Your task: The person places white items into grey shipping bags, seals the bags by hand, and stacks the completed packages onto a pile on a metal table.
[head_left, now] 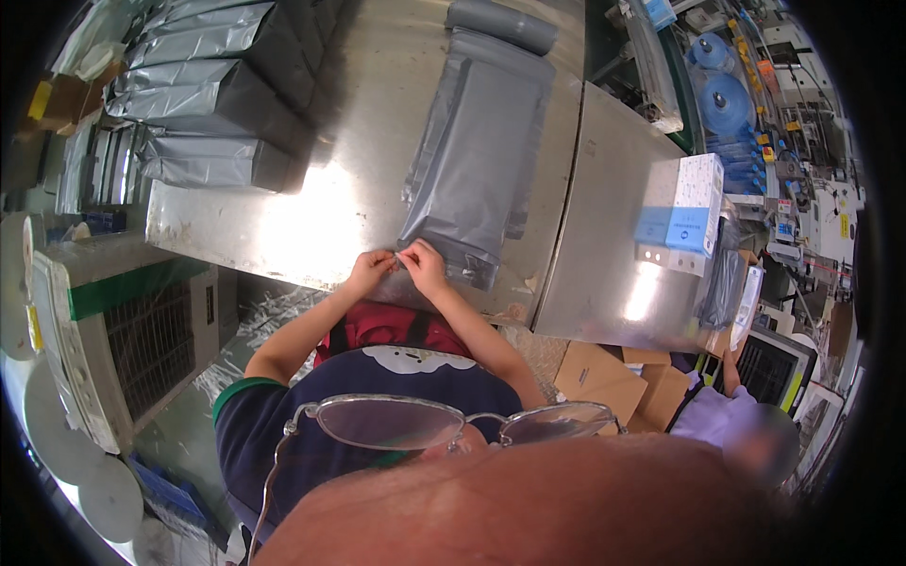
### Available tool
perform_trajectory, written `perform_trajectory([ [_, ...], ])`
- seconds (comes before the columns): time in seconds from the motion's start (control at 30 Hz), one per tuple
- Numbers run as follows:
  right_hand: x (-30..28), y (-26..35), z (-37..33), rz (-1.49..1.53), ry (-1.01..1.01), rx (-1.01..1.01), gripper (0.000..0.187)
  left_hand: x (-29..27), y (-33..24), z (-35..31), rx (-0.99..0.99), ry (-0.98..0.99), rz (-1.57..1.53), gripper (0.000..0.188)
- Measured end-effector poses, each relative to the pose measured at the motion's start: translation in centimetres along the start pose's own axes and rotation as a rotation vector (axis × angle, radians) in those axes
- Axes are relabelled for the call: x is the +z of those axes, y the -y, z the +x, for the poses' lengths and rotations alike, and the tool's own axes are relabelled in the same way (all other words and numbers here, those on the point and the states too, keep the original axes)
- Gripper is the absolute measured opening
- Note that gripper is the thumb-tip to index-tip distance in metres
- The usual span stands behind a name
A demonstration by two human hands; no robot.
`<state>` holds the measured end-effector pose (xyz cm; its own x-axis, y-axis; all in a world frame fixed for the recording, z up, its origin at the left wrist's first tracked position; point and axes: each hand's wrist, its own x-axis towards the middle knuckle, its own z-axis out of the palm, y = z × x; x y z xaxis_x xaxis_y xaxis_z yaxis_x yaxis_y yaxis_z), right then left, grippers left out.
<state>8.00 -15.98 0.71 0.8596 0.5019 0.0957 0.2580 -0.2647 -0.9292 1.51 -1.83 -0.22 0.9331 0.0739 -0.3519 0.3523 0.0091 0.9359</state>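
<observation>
A stack of flat grey plastic bags [477,170] lies lengthwise on the metal table in front of me, with a slightly skewed top layer. At its near left corner, my left hand [374,271] and my right hand [425,267] meet fingertip to fingertip. Both are closed in a pinch on the corner of a grey plastic bag. The fingertips cover the exact spot of the hold. My right wrist is beside the stack's near edge. Across the stack's far end sits a rolled or folded grey bundle [505,25].
Several filled grey packages [217,162] stand in a row at the table's left. A white and blue box [696,208] is on the right-hand metal table [613,236]. Open cardboard boxes [599,382] and a person in a purple top [717,415] are at lower right. A machine with a grille [151,340] stands left.
</observation>
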Motion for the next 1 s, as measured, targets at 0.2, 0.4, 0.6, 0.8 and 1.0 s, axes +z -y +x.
perform_trajectory([
  [0.2, -14.6, -7.4, -21.1, -0.803, 0.55, 0.28, 0.025, -1.8, 2.6, 0.6, 0.275, -0.183, 0.799, 0.032],
  [0.4, -17.4, 1.1, -5.3, -1.063, 0.591, -0.189, 0.044, -2.8, -5.0, 5.0, 1.115, 0.346, 1.431, 0.035],
  [0.6, -17.4, -4.4, -0.7, -0.635, 0.092, -0.326, 0.01, -2.3, -5.4, 8.5, 0.938, 0.054, 0.785, 0.01],
  [0.8, -14.5, -6.1, 4.5, -0.335, -0.351, 0.289, 0.018, 0.4, -3.3, 13.9, -0.075, -0.349, 0.265, 0.045],
  [1.0, -13.0, -7.2, 7.4, -0.761, -0.119, 0.094, 0.049, 2.1, -1.5, 18.7, 0.68, -0.47, 0.356, 0.034],
])
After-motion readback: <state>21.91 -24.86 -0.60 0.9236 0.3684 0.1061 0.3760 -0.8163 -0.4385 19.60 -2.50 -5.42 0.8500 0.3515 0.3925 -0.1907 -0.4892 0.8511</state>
